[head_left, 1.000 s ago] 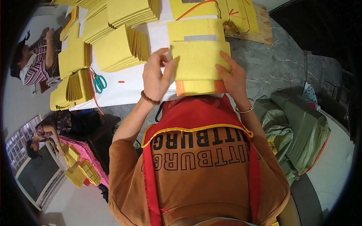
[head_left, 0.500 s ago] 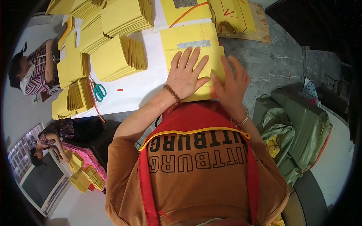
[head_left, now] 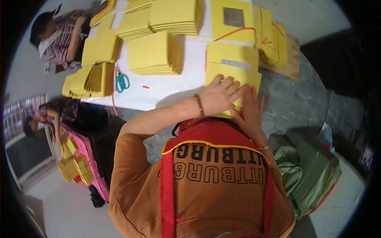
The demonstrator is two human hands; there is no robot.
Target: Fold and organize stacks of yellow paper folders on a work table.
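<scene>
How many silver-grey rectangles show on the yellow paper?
2: one silver-grey rectangle on the far yellow paper, another on the nearer yellow paper, beyond the left hand and right hand. Others may be hidden.

Just right of centre, the yellow paper [head_left: 247, 76] was partly hidden by the left hand [head_left: 222, 97] and right hand [head_left: 250, 113]. A yellow stack [head_left: 174, 14] was cut off at the top, the brown sweatshirt [head_left: 216, 202] at the bottom. The middle-left co-worker [head_left: 61, 110] was shown too small for finger detail.

Brown sweatshirt [head_left: 218, 202] — two upside-down rows of capitals: one solid black [head_left: 228, 154], one outlined [head_left: 216, 174].
</scene>
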